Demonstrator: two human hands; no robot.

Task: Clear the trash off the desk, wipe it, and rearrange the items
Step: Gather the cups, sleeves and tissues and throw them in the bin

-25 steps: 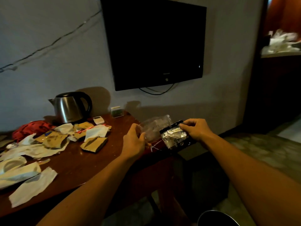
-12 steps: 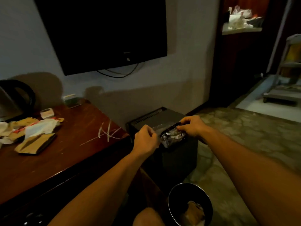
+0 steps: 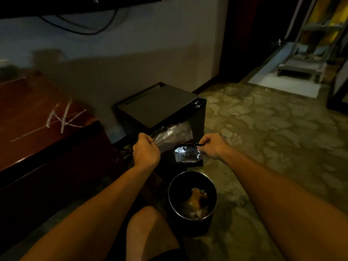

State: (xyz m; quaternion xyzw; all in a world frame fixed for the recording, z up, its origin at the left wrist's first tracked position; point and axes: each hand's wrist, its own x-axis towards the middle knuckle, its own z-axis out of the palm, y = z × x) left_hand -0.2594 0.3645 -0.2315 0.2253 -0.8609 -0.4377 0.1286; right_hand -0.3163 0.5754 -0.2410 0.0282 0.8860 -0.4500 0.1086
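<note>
Fingers (image 3: 204, 146) of right hand (image 3: 214, 147) pinching foil packet (image 3: 187, 156) above bin (image 3: 192, 196); left hand (image 3: 146, 150) gripping clear wrapper (image 3: 172, 135) above bin.

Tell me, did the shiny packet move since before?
Yes. The shiny foil packet, pinched in the right hand, was beside the desk edge; now it hangs beyond the desk, just above the trash bin.
</note>
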